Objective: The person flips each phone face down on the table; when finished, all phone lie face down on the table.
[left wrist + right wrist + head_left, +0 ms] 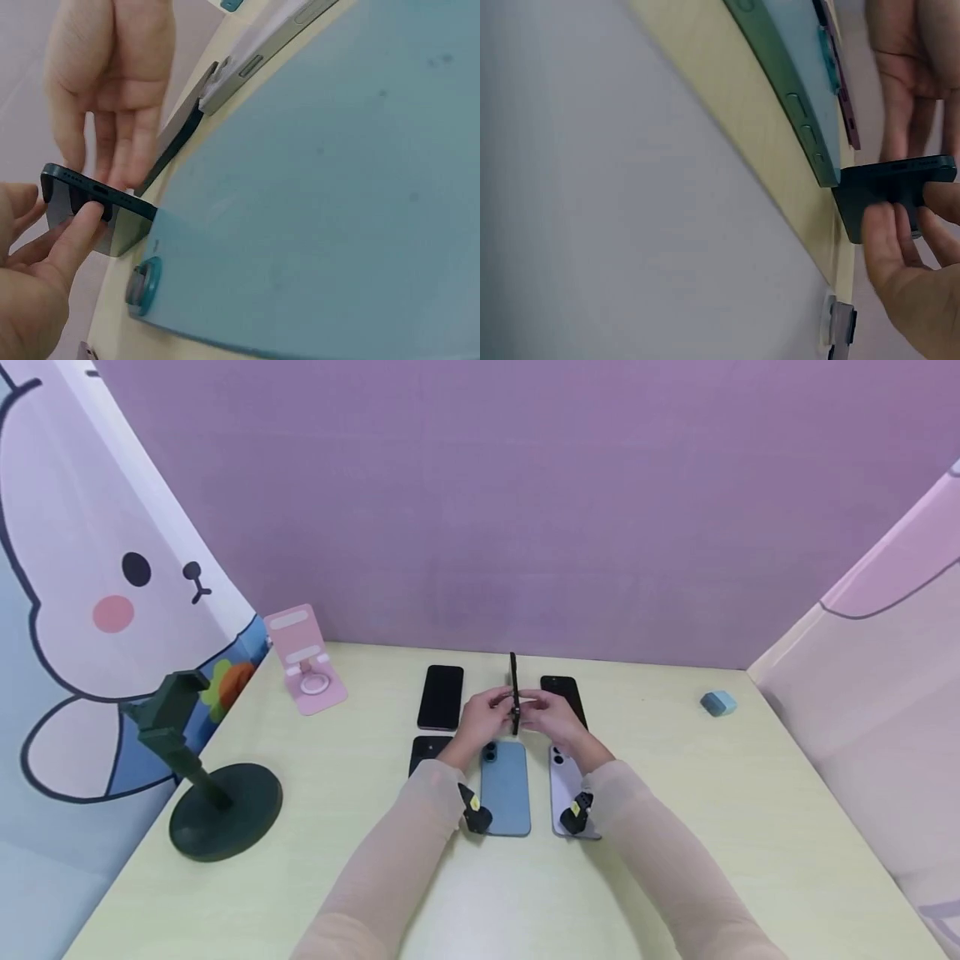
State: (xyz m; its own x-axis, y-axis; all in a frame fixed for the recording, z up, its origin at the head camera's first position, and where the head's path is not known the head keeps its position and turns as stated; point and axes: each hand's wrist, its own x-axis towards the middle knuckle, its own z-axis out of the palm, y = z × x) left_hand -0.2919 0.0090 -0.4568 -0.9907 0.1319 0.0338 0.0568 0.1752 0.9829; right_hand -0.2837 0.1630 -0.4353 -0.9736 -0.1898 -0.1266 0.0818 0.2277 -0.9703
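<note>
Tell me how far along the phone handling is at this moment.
Done: nothing plainly shows as finished. In hand: both the left hand and right hand hold a dark phone upright on edge above the table. Left: the blue phone, lilac phone and black phones lie flat, untouched.

A pale yellow bench [675,827] is seen, with a blue phone [506,789] laid face down near its middle. Just left of the blue phone a black phone [427,752] is placed, and just right a lilac phone [567,789]. Behind it two dark phones [441,696] [564,695] are laid. Far left, a green stand [217,793] and a pink stand [306,660] are set; far right, a small blue case [718,702].
</note>
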